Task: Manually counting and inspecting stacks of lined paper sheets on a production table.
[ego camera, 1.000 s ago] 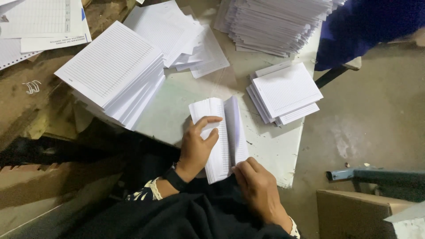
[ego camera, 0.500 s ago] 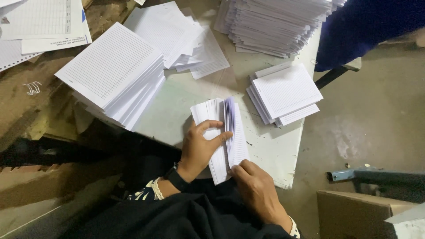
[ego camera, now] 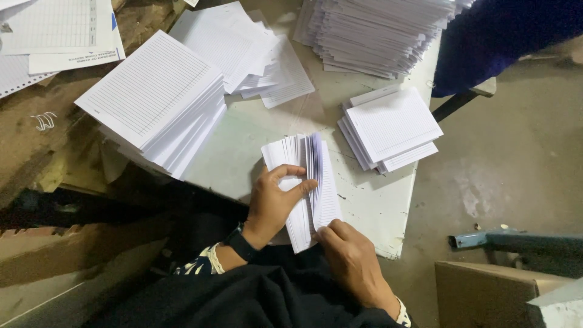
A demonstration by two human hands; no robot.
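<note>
A thin stack of lined white sheets (ego camera: 322,176) rests on the pale tabletop (ego camera: 376,206), its pages fanned upward in the middle. My left hand (ego camera: 273,203) lies over the left half, thumb and fingers spread across the fanned edges. My right hand (ego camera: 352,258) pinches the stack's near right corner. Both wrists come out of dark sleeves; a dark watch sits on the left wrist.
A tall stack of lined paper (ego camera: 155,97) lies to the left, a smaller stack (ego camera: 392,127) to the right, loose sheets (ego camera: 249,51) and a big pile (ego camera: 376,30) behind. A person's blue clothing (ego camera: 504,36) is at top right. A cardboard box (ego camera: 486,291) stands lower right.
The stack lay open like a book a second ago; now its pages are fanned up, and my left hand's fingers have curled across them.
</note>
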